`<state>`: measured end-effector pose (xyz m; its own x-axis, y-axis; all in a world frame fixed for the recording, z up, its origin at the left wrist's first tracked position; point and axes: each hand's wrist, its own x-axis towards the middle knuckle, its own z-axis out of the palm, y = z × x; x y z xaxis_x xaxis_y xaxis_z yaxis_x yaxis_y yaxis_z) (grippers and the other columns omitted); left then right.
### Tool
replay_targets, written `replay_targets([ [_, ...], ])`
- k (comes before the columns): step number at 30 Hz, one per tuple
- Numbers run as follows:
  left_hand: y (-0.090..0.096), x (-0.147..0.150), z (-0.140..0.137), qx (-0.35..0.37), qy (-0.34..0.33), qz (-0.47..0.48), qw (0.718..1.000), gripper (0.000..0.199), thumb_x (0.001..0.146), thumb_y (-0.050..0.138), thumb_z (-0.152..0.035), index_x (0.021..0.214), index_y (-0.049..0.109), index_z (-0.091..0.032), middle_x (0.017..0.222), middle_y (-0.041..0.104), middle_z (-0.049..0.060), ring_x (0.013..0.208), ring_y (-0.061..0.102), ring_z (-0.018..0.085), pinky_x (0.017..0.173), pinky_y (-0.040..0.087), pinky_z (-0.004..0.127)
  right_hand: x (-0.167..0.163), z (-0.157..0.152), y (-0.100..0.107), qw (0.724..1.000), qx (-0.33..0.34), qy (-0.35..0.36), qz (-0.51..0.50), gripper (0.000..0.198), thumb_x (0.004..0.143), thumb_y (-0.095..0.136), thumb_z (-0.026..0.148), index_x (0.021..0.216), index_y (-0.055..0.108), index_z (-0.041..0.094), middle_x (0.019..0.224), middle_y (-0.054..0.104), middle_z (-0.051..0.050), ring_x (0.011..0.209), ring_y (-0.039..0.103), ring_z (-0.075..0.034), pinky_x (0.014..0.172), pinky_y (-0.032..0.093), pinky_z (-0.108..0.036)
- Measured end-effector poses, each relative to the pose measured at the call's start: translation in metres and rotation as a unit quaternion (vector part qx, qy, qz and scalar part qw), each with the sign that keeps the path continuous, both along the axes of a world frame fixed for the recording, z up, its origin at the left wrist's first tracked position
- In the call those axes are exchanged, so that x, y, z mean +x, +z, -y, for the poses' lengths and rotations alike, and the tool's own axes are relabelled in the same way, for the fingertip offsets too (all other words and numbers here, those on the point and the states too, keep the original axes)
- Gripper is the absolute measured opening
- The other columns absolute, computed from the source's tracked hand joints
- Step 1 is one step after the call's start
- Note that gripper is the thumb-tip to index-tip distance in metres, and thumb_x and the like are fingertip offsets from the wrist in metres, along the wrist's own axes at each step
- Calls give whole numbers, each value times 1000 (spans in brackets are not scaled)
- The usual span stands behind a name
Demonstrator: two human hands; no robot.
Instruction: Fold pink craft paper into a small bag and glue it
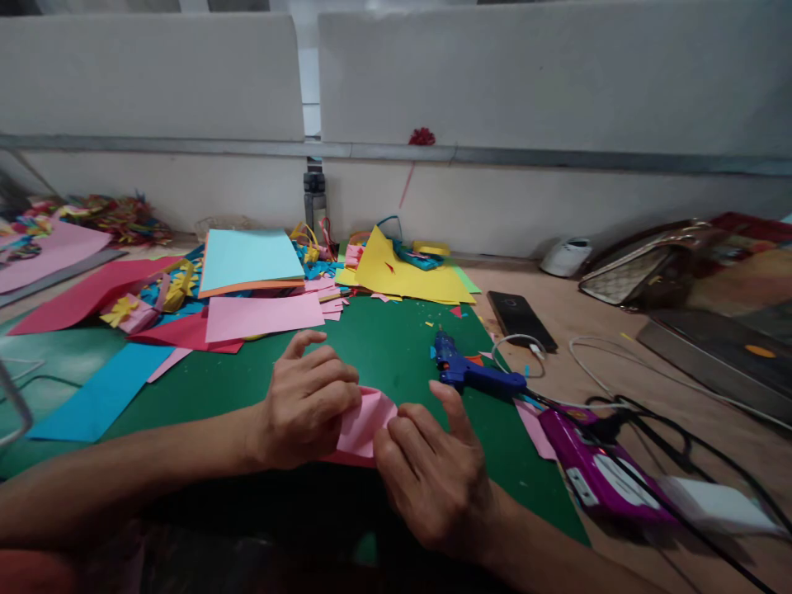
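A folded piece of pink paper (365, 425) is held between my two hands, close to the near edge of the green board (384, 355). My left hand (309, 404) grips its left side, fingers curled over it. At the right side, my right hand (433, 470) pinches the paper with its thumb raised. Part of the paper is hidden behind my fingers. Just beyond my right hand lies a blue glue gun (476, 371) on its side, nozzle pointing away.
Pink sheets (266, 318), light blue sheets (253, 260), yellow paper (408, 272) and a blue strip (111, 392) lie around the board. On the right are a black phone (521, 320), a purple power strip (606, 470), cables and a bag (643, 264). A bottle (315, 202) stands behind.
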<state>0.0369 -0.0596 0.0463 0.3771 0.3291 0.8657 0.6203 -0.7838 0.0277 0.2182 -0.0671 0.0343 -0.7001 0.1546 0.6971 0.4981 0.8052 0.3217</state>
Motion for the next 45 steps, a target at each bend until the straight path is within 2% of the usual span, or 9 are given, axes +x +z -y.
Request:
replay_targets([
  [10, -3, -3, 4, -33, -53, -23, 998, 14, 75, 47, -6, 81, 54, -15, 74, 66, 4, 64, 59, 13, 87, 39, 43, 1, -2, 1, 1000, 2, -11, 19, 24, 78, 40, 7, 65, 59, 15, 55, 53, -2, 62, 52, -17, 94, 31, -47],
  [17, -5, -3, 1, -14, -22, -21, 999, 15, 81, 43, -8, 72, 51, -17, 68, 63, 1, 59, 54, 12, 85, 37, 44, -3, -1, -4, 999, -12, 28, 18, 24, 79, 41, 8, 63, 58, 16, 56, 55, -2, 66, 54, -17, 93, 31, -47],
  [20, -4, -1, 1, -7, -29, -20, 999, 14, 82, 45, -12, 71, 51, -17, 68, 63, 2, 60, 53, 12, 85, 37, 45, -5, 1, -3, 998, -44, 53, 3, 25, 84, 44, 16, 62, 56, 16, 55, 54, -1, 65, 54, -16, 93, 32, -46],
  [24, -2, -2, 2, 7, -53, -25, 998, 17, 85, 42, -14, 71, 52, -15, 69, 63, 3, 62, 56, 13, 86, 37, 46, 1, -3, 7, 979, -150, 99, -93, 40, 91, 35, 40, 65, 54, 16, 58, 55, -1, 64, 54, -15, 92, 33, -48],
  [26, 0, -4, 2, 11, -54, -28, 998, 19, 86, 41, -14, 70, 52, -15, 68, 62, 3, 62, 56, 12, 86, 37, 45, 5, -9, 11, 969, -185, 77, -144, 30, 90, 38, 32, 73, 56, 15, 66, 58, -3, 70, 55, -16, 90, 33, -47],
  [29, 1, -7, 1, 14, -49, -34, 998, 19, 86, 42, -13, 70, 52, -15, 68, 62, 3, 63, 56, 12, 86, 37, 43, 9, -22, 12, 963, -225, 43, -143, 11, 85, 49, 19, 84, 59, 15, 78, 61, -6, 77, 55, -17, 83, 36, -42],
  [33, 0, -8, -1, 8, -55, -27, 998, 18, 85, 42, -13, 70, 52, -15, 69, 62, 3, 63, 55, 12, 86, 37, 44, 7, -29, 6, 942, -300, 79, -125, 12, 84, 49, 16, 79, 60, 17, 75, 59, -4, 74, 53, -15, 78, 38, -36],
  [39, 0, -6, 3, -5, -56, -30, 998, 23, 88, 39, -20, 69, 52, -16, 69, 61, 3, 62, 55, 12, 86, 37, 44, 3, -25, 1, 940, -292, 90, -149, 13, 84, 49, 14, 73, 56, 18, 72, 58, -2, 71, 53, -13, 84, 36, -37],
  [45, 5, -9, 5, -35, -59, -52, 996, 37, 90, 34, -41, 73, 54, -16, 72, 61, 5, 65, 56, 14, 86, 36, 46, 4, -23, 5, 948, -274, 73, -146, 14, 84, 47, 12, 73, 54, 19, 72, 59, -1, 70, 55, -12, 89, 33, -37],
])
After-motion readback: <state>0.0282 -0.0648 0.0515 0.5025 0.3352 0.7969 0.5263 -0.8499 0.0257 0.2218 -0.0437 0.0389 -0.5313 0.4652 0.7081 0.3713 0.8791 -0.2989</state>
